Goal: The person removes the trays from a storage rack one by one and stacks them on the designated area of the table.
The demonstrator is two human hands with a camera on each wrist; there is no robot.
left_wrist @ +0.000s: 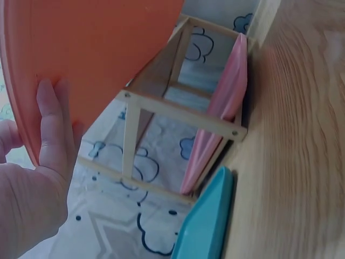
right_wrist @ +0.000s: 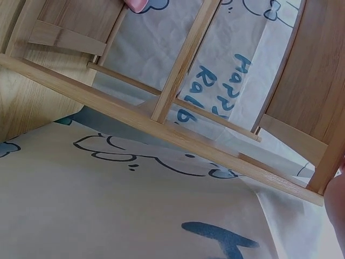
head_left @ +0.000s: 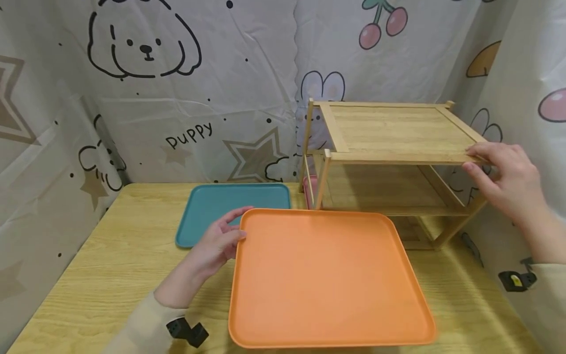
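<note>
My left hand grips an orange tray by its left edge, thumb at the rim and fingers spread along the underside in the left wrist view. The tray is held tilted in front of a wooden rack with stacked shelves. At the rack's front right top corner, my right hand holds on, fingers over the top edge and thumb below it. Only a sliver of that hand shows at the right edge of the right wrist view. A pink tray lies on the rack's lowest level, mostly hidden from the head view.
A teal tray lies on the wooden table left of the rack, partly behind the left hand and orange tray. Printed cloth hangs behind and on both sides, close to the rack's right side.
</note>
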